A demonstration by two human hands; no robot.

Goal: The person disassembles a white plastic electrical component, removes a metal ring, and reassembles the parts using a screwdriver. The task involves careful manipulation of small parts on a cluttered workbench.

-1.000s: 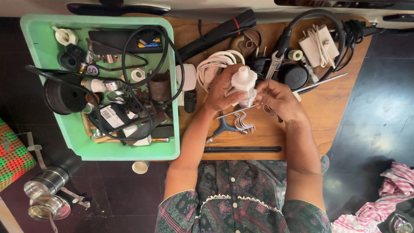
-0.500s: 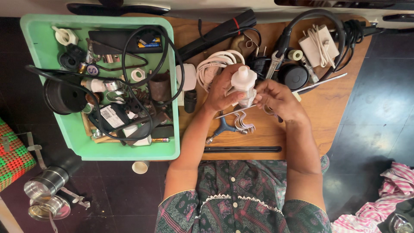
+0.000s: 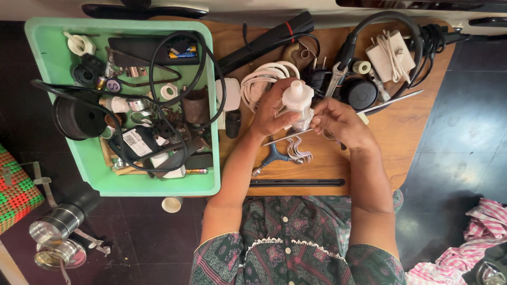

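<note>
I see the left hand [image 3: 270,112] wrapped around a white plastic fitting [image 3: 298,103], held upright above the wooden table [image 3: 401,137]; the right hand [image 3: 340,122] pinches its lower end, fingers curled.

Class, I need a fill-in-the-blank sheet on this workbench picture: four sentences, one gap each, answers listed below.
1. The left hand grips a small white plastic ____.
2. The right hand holds a thin metal ____ against it.
3. The tray of cables and parts is ____ in colour.
4. The tray lies to the ____ of both hands.

Answers: bottle; rod; green; left
</note>
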